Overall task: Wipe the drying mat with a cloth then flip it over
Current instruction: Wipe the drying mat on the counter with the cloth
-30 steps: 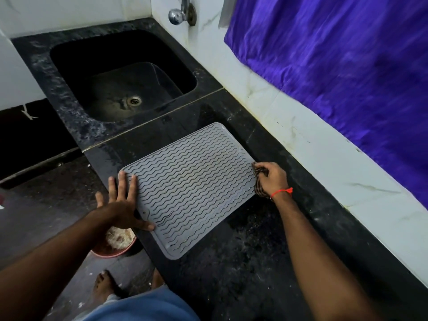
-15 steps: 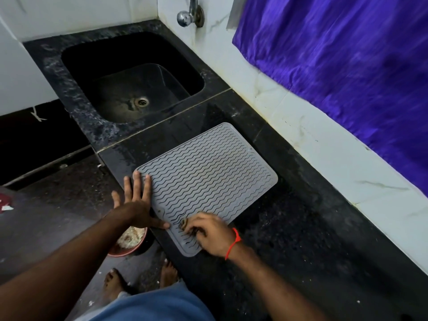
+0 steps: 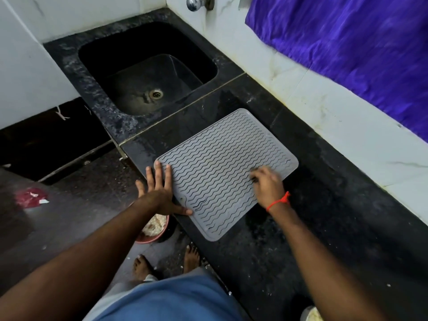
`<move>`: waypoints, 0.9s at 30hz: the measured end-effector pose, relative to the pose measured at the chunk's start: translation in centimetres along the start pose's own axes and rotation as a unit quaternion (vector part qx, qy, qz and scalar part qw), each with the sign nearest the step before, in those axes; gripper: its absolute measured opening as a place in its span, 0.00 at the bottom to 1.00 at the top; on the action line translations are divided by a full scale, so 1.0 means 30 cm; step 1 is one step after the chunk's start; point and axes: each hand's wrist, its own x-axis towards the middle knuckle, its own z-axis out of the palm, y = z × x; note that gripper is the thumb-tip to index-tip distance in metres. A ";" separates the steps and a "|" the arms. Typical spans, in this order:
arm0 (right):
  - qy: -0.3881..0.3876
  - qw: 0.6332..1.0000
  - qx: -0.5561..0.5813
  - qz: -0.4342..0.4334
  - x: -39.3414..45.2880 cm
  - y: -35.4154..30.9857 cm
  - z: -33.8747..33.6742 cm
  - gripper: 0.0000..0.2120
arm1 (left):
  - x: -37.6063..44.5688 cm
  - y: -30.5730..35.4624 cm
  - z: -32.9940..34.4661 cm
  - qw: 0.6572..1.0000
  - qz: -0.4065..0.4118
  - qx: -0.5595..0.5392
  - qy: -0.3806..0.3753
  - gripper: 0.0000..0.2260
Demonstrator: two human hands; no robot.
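Observation:
A grey drying mat (image 3: 220,165) with wavy ridges lies flat on the black stone counter (image 3: 324,223), ridged side up. My left hand (image 3: 159,191) presses flat on the mat's near-left edge, fingers spread. My right hand (image 3: 266,184), blurred by motion, is closed on a dark cloth (image 3: 254,175) that rests on the mat's right part; only a bit of the cloth shows under the fingers. A red thread circles that wrist.
A black sink (image 3: 148,72) lies beyond the mat, with a tap (image 3: 194,3) on the white wall. A purple cloth (image 3: 347,54) hangs along the wall on the right. Below the counter edge stand a red bowl (image 3: 155,230) and my bare feet.
My right hand with the cloth went from the mat's right edge to its near corner, then back to the right part. My left hand stayed pressed on the left edge.

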 end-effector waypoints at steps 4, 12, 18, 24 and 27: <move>-0.046 0.991 0.047 -0.115 -0.299 -0.283 0.118 0.13 | 0.006 -0.002 0.006 1.000 -0.002 0.010 -0.002 0.73; -0.055 0.974 0.221 0.002 -0.195 -0.242 -0.026 0.20 | 0.040 -0.027 -0.013 1.000 -0.002 0.018 -0.023 0.61; 0.098 0.979 0.081 0.161 0.237 0.126 -0.223 0.20 | 0.054 -0.052 -0.002 1.000 0.017 0.022 -0.012 0.60; -0.013 0.996 -0.018 0.092 0.284 0.105 -0.105 0.17 | 0.059 -0.050 0.009 1.000 0.019 0.018 -0.006 0.60; -0.018 0.999 -0.022 0.033 0.139 -0.054 -0.037 0.15 | 0.063 -0.043 0.009 1.000 0.014 0.018 -0.007 0.60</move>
